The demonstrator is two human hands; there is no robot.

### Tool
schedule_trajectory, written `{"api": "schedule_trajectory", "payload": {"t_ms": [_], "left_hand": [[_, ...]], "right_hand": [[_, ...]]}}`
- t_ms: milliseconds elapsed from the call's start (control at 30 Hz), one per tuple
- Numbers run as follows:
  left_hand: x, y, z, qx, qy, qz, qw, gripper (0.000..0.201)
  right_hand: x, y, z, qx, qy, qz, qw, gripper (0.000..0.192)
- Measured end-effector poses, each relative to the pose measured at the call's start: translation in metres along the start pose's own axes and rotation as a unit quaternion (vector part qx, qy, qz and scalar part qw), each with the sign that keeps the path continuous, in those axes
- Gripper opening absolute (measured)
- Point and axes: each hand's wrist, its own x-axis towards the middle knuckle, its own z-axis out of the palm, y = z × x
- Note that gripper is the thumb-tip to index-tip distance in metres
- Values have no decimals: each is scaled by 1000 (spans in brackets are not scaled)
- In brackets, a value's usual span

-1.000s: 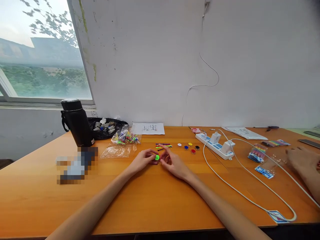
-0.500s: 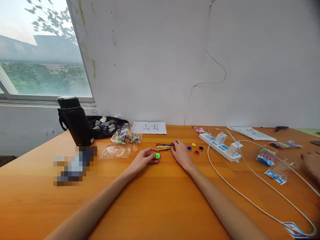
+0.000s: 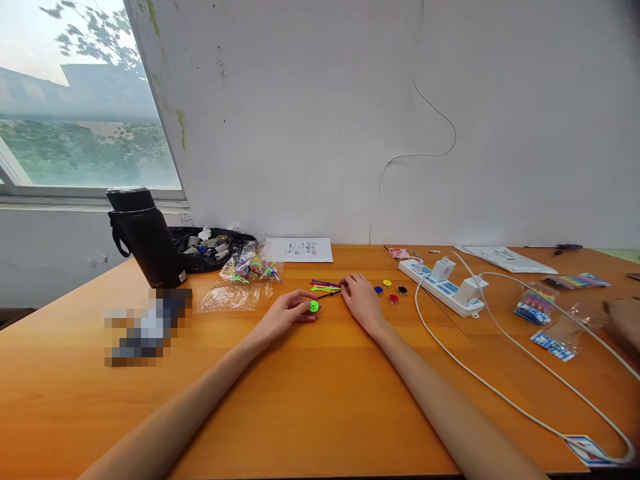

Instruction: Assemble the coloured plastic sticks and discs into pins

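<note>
My left hand [image 3: 289, 315] rests on the table with thumb and fingers pinched on a small bright green disc [image 3: 313, 306] that has a raised centre. To its right, my right hand [image 3: 361, 301] lies palm down, fingers curled over the right-hand ends of several thin plastic sticks [image 3: 325, 288]. These sticks are blue, red, yellow-green and black, and point left towards the green disc. Beyond my right hand lie small round pieces: a blue one [image 3: 379, 291], a yellow one [image 3: 387, 284], a red one [image 3: 394, 299] and a black one [image 3: 403, 291].
A clear bag of colourful plastic parts [image 3: 250, 267] lies left, near a black bottle [image 3: 145, 237] and a black bag [image 3: 213, 247]. On the right are a white power strip [image 3: 440, 288] with trailing cables, packets [image 3: 537, 303] and another person's hand [image 3: 623, 323] at the edge.
The view has shifted slightly. Both hands stay in nearly the same place, the left still with the green disc. The sticks look a little more fanned out by my right fingers.
</note>
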Motion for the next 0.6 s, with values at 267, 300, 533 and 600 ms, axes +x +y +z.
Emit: {"api": "schedule_trajectory", "payload": {"t_ms": [267,300,533,600], "left_hand": [[1,-3,0,20,-17,14,1000,38],[1,-3,0,21,-17,14,1000,38],[0,-2,1,28,-26,10,999,38],[0,-1,1,30,-25,7,999,39]], "right_hand": [[-1,-5,0,-17,-2,-40,999,16],[-2,-5,0,-18,-3,-39,999,15],[-3,-7,-2,-18,-4,-38,999,9],[-3,-7,-2,-18,-5,-39,999,9]]}}
